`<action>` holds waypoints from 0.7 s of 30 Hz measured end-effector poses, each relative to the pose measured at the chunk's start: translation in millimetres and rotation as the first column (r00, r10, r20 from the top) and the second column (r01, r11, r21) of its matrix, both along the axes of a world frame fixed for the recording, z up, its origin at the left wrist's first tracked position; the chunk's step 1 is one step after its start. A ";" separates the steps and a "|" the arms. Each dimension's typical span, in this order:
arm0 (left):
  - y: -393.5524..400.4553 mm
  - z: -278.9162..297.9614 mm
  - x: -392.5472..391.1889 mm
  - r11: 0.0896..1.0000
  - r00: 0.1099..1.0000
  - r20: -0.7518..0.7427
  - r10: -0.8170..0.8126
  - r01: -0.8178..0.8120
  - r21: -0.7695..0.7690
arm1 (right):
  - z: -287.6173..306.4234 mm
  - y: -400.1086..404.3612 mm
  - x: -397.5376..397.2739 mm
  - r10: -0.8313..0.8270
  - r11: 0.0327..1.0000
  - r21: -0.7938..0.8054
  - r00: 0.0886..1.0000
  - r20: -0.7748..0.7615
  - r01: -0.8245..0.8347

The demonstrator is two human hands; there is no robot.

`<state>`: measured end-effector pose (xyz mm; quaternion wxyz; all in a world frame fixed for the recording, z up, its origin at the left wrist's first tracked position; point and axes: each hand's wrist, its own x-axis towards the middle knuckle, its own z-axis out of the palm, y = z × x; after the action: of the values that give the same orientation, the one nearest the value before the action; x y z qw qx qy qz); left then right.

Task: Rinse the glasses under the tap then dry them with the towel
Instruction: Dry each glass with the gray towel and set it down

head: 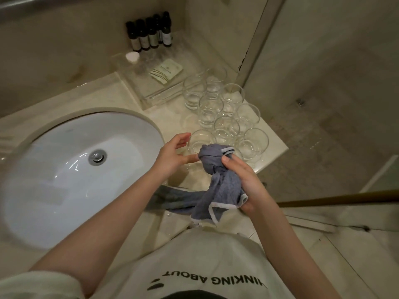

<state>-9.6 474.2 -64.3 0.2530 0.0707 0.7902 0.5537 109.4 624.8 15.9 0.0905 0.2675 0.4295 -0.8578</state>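
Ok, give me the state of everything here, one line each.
left hand: fingers curled round a glass
held glass: towel stuffed inside
right hand: grips the towel
towel: bunched
other glasses: upright, clustered on the counter
sink: drain stopper down
bottles: capped, upright

My white oval basin [64,173] fills the left of the frame, sunk into a pale marble counter [164,117]. Beige walls rise behind, dimly lit. Tiled floor [323,137] shows at the right, beyond a glass partition [254,67].
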 end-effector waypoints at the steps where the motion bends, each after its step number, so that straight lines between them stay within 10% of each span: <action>1: 1.5 -0.6 -0.3 1.000 1.000 0.011 -0.023 0.023 -0.003 | -0.2 1.1 0.2 -0.001 1.000 -0.004 1.000 0.006 0.001; 12: 23.6 -9.8 1.3 1.000 1.000 0.003 -0.024 0.024 0.004 | -0.4 7.3 -3.0 -0.011 1.000 -0.009 1.000 0.006 0.011; 21: -30.1 16.3 7.9 0.946 0.952 0.028 0.303 -0.305 0.107 | 4.6 3.2 -23.7 0.007 0.999 0.049 0.999 -0.052 -0.004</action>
<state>-1.7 444.0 -48.0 0.1648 -0.0411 0.7584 0.6293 85.8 628.0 20.5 0.0749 0.2460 0.4535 -0.8534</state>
